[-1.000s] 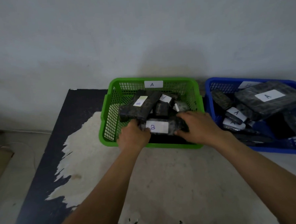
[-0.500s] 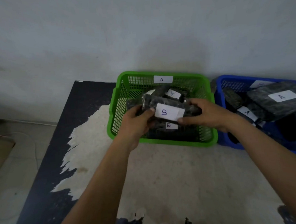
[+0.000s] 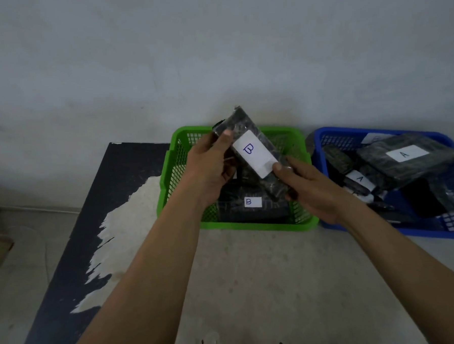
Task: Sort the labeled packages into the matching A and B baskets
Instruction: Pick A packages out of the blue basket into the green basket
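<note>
1. While it is held in the air over the green basket (image 3: 249,226), the held package (image 3: 245,124), wrapped in dark film, stands tilted. Its upper end leans up and to the left and its lower end points down to the right. Its white label (image 3: 254,154) faces the camera and reads B.
2. The left hand (image 3: 210,170) grips the upper left edge of the package. The thumb (image 3: 226,137) presses on the front face just beside the label, and the other fingers are curled behind.
3. The right hand (image 3: 311,188) holds the lower right end. Its thumb lies on the label's lower corner and its fingers are wrapped under and behind the wrapping.
4. Inside the green basket, below the hands, a second package (image 3: 270,210) lies flat near the front wall. It has a small white label marked B. More dark wrapping behind it is partly hidden by the hands.
5. The blue basket (image 3: 421,232) stands just to the right of the green one; I cannot tell whether the rims touch. It holds several dark packages. A large package (image 3: 394,168) labelled A lies tilted on top, with a smaller package (image 3: 359,178), also labelled A, beside it. A white tag (image 3: 375,138) at the far rim is too blurred to read.
6. Both baskets sit on a table (image 3: 253,288) whose top is worn pale in the middle and dark along the left side. A grey wall (image 3: 214,54) rises behind.
</note>
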